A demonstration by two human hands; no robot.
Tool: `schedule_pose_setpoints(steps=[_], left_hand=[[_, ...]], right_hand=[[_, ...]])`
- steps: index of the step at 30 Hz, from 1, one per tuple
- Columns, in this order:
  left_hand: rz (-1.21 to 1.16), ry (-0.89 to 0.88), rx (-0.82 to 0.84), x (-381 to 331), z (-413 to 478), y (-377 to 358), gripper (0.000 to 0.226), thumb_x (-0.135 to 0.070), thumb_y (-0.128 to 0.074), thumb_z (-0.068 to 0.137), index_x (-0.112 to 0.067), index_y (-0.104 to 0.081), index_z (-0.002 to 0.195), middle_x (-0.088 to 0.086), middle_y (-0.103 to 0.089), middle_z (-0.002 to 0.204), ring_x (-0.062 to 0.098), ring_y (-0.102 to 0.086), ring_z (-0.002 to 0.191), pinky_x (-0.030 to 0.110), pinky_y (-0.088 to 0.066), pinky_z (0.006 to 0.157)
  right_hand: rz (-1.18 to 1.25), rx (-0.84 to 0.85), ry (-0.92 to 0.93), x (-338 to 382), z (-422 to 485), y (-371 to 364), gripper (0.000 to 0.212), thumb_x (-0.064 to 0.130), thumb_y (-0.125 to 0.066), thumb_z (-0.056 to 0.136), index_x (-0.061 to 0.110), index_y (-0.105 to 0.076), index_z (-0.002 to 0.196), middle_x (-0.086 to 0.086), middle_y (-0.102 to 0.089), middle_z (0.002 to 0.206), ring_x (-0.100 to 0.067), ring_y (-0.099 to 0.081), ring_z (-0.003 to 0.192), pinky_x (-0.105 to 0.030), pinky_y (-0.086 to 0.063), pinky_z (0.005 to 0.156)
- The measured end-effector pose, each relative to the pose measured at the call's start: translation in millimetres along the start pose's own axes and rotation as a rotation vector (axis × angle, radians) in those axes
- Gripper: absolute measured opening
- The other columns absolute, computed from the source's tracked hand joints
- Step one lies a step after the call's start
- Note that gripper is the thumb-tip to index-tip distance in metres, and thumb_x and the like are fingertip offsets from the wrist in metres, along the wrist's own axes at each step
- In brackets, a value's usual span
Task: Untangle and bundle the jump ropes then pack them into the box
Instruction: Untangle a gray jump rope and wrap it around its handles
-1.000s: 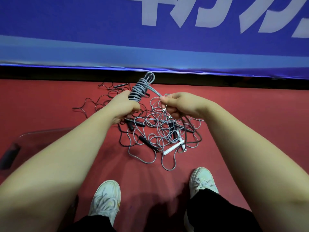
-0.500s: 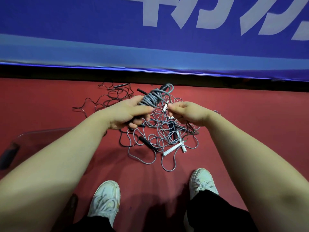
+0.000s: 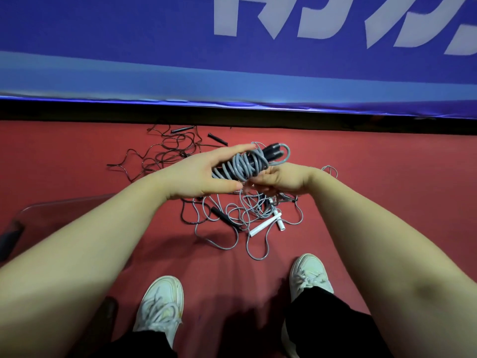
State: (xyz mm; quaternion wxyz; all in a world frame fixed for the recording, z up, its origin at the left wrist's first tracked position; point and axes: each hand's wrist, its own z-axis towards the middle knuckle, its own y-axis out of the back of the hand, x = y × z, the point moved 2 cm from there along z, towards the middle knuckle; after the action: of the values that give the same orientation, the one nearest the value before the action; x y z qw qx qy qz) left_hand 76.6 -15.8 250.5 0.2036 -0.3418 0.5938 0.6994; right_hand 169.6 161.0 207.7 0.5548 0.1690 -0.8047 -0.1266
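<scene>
The coiled bundle of grey plastic-coated jump rope [image 3: 245,164] lies between both hands. The left hand [image 3: 204,174] cradles it with straight, spread fingers, and the right hand [image 3: 281,178] curls round its near end. It looks light, springy and slick, so its wraps could loosen. It is best held across the wound middle, just beyond the right hand's hold.

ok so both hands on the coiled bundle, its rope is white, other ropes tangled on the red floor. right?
Not white: the head view shows the coiled bundle is grey rope. The left hand and right hand are both on it, and the other ropes lie tangled on the red floor.
</scene>
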Motion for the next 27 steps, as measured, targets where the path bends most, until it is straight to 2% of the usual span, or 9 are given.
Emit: schedule_pose_setpoints(steps=[4, 7, 10, 13, 17, 21, 23, 25, 27], left_hand=[[0.083, -0.001, 0.136, 6.2, -2.0, -2.9, 0.068, -0.057, -0.060, 0.066, -0.070, -0.030, 0.126, -0.025, -0.053, 0.130, -0.001, -0.050, 0.120, 0.021, -0.036, 0.107], [0.224, 0.029, 0.198, 9.3, -0.5, -7.8, 0.071, -0.054, -0.061, 0.067, -0.063, -0.031, 0.131, -0.013, -0.059, 0.125, 0.009, -0.056, 0.114, 0.033, -0.041, 0.102], [0.428, 0.095, 0.214, 8.0, 2.9, -9.1, 0.072, -0.040, -0.065, 0.080, -0.042, -0.032, 0.144, -0.007, -0.057, 0.131, 0.014, -0.055, 0.112, 0.029, -0.041, 0.096], [0.627, 0.180, 0.195, 6.5, 7.4, -12.2, 0.070, -0.033, -0.061, 0.086, -0.034, -0.028, 0.148, -0.006, -0.054, 0.134, 0.014, -0.052, 0.109, 0.022, -0.038, 0.082], [0.732, 0.339, 0.067, 16.9, 16.3, -19.5, 0.072, -0.036, -0.058, 0.085, -0.031, -0.025, 0.149, 0.002, -0.051, 0.138, 0.025, -0.051, 0.121, 0.035, -0.047, 0.093], [0.361, 0.400, -0.173, 23.7, 17.4, -11.2, 0.063, -0.028, -0.063, 0.085, -0.032, -0.037, 0.143, 0.005, -0.059, 0.123, 0.025, -0.057, 0.103, 0.032, -0.048, 0.084], [0.029, 0.361, -0.251, 29.2, 16.4, -8.0, 0.056, -0.021, -0.065, 0.085, -0.033, -0.045, 0.136, 0.001, -0.061, 0.104, 0.016, -0.056, 0.075, 0.024, -0.045, 0.061], [-0.261, 0.370, -0.310, 35.4, 14.2, -6.1, 0.052, -0.018, -0.065, 0.086, -0.034, -0.048, 0.132, -0.002, -0.057, 0.082, 0.010, -0.044, 0.052, 0.019, -0.035, 0.043], [-0.443, 0.348, -0.380, 39.0, 11.8, -3.9, 0.052, -0.015, -0.065, 0.088, -0.033, -0.047, 0.133, -0.005, -0.052, 0.069, 0.007, -0.042, 0.046, 0.020, -0.034, 0.042]], right_hand=[[-0.408, -0.100, 0.023, 11.2, -9.4, 23.2, 0.015, 0.007, -0.060, 0.089, 0.014, -0.061, 0.076, 0.010, -0.058, 0.059, 0.001, -0.045, 0.049, -0.020, -0.039, 0.058], [-0.730, -0.082, -0.087, 25.0, -11.1, 32.3, 0.020, 0.031, -0.063, 0.088, 0.014, -0.065, 0.077, 0.001, -0.052, 0.067, -0.009, -0.044, 0.060, -0.023, -0.037, 0.062], [-0.872, -0.102, -0.155, 42.6, -10.4, 31.1, 0.035, 0.044, -0.066, 0.082, 0.009, -0.063, 0.081, -0.002, -0.047, 0.066, -0.015, -0.039, 0.059, -0.026, -0.032, 0.056], [-1.075, -0.139, -0.152, 63.1, -6.6, 21.2, 0.030, 0.046, -0.063, 0.084, 0.017, -0.065, 0.088, 0.003, -0.053, 0.070, -0.018, -0.048, 0.070, -0.027, -0.036, 0.060], [-1.223, -0.270, -0.101, 87.8, 2.4, 6.7, 0.032, 0.036, -0.049, 0.096, 0.011, -0.063, 0.109, -0.004, -0.062, 0.095, -0.025, -0.056, 0.089, -0.029, -0.040, 0.070], [-1.156, -0.425, -0.064, 95.8, 7.5, -7.2, 0.024, 0.015, -0.041, 0.098, 0.006, -0.060, 0.110, -0.009, -0.057, 0.095, -0.027, -0.051, 0.083, -0.030, -0.039, 0.069], [-1.067, -0.463, -0.042, 93.7, 7.0, -9.3, 0.026, 0.013, -0.038, 0.098, 0.005, -0.059, 0.111, -0.012, -0.061, 0.101, -0.027, -0.053, 0.084, -0.031, -0.043, 0.070], [-0.862, -0.478, -0.010, 89.6, 3.7, -8.4, 0.028, 0.019, -0.035, 0.101, 0.006, -0.059, 0.107, -0.012, -0.060, 0.095, -0.024, -0.052, 0.080, -0.029, -0.042, 0.067], [-0.488, -0.415, 0.027, 81.6, -0.1, -9.2, 0.029, 0.026, -0.033, 0.102, 0.013, -0.056, 0.091, -0.003, -0.051, 0.074, -0.016, -0.046, 0.064, -0.027, -0.036, 0.058]])
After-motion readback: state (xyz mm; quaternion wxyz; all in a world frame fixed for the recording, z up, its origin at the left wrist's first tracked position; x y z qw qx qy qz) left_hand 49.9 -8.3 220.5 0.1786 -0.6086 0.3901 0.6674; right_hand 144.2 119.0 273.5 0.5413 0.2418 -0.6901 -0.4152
